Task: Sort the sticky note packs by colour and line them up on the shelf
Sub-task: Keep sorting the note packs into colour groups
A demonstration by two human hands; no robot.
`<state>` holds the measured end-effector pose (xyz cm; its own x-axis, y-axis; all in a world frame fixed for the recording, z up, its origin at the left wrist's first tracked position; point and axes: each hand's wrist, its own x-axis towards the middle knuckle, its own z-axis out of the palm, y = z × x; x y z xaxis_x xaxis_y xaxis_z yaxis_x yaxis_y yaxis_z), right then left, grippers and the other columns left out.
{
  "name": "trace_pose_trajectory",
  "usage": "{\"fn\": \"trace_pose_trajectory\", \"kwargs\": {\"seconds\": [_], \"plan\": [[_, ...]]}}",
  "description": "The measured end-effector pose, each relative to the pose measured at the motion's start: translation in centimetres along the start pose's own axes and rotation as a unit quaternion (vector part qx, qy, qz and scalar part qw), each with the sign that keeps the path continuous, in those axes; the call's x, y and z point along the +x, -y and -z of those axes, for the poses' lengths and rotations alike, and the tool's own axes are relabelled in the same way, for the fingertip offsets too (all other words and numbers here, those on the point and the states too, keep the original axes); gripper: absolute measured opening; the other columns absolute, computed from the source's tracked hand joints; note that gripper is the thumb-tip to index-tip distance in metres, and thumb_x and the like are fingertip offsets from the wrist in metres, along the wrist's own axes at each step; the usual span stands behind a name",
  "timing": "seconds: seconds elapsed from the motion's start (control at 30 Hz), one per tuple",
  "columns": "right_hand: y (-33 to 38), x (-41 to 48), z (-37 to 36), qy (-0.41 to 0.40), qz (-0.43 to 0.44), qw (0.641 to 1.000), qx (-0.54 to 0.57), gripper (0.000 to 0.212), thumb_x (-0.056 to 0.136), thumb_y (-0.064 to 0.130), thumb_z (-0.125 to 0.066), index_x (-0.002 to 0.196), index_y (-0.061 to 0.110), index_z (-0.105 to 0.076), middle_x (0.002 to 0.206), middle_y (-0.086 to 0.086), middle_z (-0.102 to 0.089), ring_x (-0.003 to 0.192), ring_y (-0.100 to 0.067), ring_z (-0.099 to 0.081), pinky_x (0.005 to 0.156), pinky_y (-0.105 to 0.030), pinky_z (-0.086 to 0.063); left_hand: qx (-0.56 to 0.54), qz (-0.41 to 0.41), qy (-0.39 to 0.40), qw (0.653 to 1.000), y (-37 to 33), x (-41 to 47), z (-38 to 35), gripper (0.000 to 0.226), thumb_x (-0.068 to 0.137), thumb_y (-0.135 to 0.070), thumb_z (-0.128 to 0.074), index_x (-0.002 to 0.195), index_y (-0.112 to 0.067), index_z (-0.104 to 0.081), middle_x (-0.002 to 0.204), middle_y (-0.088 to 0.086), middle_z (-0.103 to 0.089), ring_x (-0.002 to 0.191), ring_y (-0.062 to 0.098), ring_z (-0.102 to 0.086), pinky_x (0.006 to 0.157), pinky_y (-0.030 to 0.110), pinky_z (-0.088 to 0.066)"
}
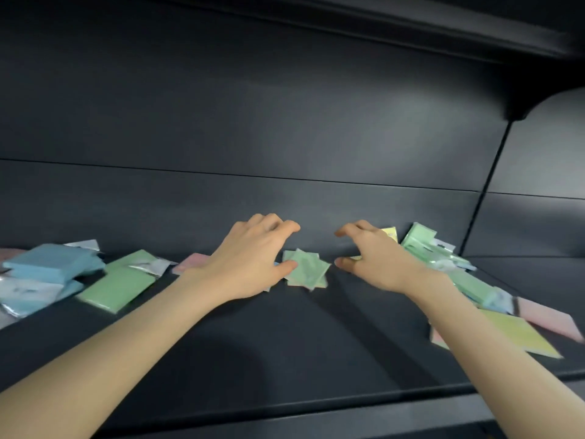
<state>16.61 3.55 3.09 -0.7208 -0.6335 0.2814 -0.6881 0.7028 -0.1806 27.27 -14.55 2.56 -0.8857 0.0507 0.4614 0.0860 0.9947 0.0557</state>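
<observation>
Sticky note packs lie scattered on a dark shelf [285,337]. A small stack of green packs [305,271] sits in the middle, between my hands. My left hand [250,258] hovers just left of it, fingers spread and loosely curved, thumb tip beside the stack's left edge. My right hand [376,258] is to the stack's right, fingers spread, holding nothing. Blue packs [52,267] and a large green pack [118,285] lie at the left. A pink pack [193,262] peeks out behind my left wrist.
At the right lie more green packs [421,240], a yellow pack [519,334], a pink pack [549,318] and a small yellow pack [390,232] behind my right hand. The shelf's back panel rises behind; an upper shelf overhangs at the top right.
</observation>
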Motion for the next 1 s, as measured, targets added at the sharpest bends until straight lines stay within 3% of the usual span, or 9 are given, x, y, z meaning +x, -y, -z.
{"fn": "trace_pose_trajectory", "kwargs": {"seconds": [0.43, 0.6, 0.77, 0.9, 1.0], "plan": [[-14.3, 2.6, 0.8, 0.019, -0.057, 0.998, -0.016, 0.05, 0.09, 0.033, -0.059, 0.134, 0.018, -0.043, 0.132, -0.002, -0.045, 0.123, -0.023, -0.044, 0.1, -0.032, -0.037, -0.033, -0.06, 0.058, 0.996, -6.8, 11.9, -7.6, 0.048, 0.092, -0.044, -0.049, 0.135, -0.025, -0.038, 0.128, -0.003, -0.05, 0.118, 0.018, -0.042, 0.099, 0.035, -0.035], [-18.5, 3.6, 0.7, 0.03, -0.08, 0.996, 0.011, 0.049, 0.087, 0.038, -0.062, 0.13, 0.021, -0.047, 0.126, 0.0, -0.046, 0.118, -0.02, -0.045, 0.087, -0.026, -0.034, -0.063, -0.061, 0.086, 0.992, -8.0, 15.7, -10.5, 0.051, 0.091, -0.046, -0.049, 0.137, -0.028, -0.037, 0.131, -0.006, -0.048, 0.121, 0.016, -0.041, 0.1, 0.033, -0.033], [-22.6, 4.8, 1.0, 0.038, -0.08, 0.996, 0.01, 0.052, 0.089, 0.033, -0.06, 0.136, 0.02, -0.042, 0.138, -0.002, -0.041, 0.127, -0.024, -0.042, 0.1, -0.035, -0.039, -0.055, -0.047, 0.109, 0.991, -9.9, 18.3, -12.3, 0.053, 0.091, -0.045, -0.05, 0.138, -0.027, -0.036, 0.132, -0.005, -0.048, 0.122, 0.017, -0.042, 0.101, 0.035, -0.035], [-25.7, 5.1, 1.0, 0.06, -0.047, 0.997, 0.015, 0.051, 0.091, 0.033, -0.058, 0.137, 0.02, -0.041, 0.14, -0.003, -0.04, 0.126, -0.023, -0.041, 0.1, -0.033, -0.039, -0.052, -0.014, 0.114, 0.992, -12.7, 19.3, -14.1, 0.056, 0.089, -0.053, -0.045, 0.137, -0.024, -0.04, 0.136, -0.003, -0.048, 0.124, 0.019, -0.043, 0.101, 0.039, -0.037], [-28.1, 4.4, 1.0, 0.087, -0.016, 0.996, 0.021, 0.051, 0.091, 0.033, -0.058, 0.137, 0.02, -0.041, 0.139, -0.003, -0.041, 0.126, -0.021, -0.042, 0.102, -0.034, -0.038, -0.058, 0.014, 0.118, 0.991, -15.2, 19.4, -15.8, 0.046, 0.091, -0.047, -0.047, 0.131, -0.025, -0.044, 0.128, -0.004, -0.052, 0.12, 0.018, -0.045, 0.097, 0.037, -0.039]]}}
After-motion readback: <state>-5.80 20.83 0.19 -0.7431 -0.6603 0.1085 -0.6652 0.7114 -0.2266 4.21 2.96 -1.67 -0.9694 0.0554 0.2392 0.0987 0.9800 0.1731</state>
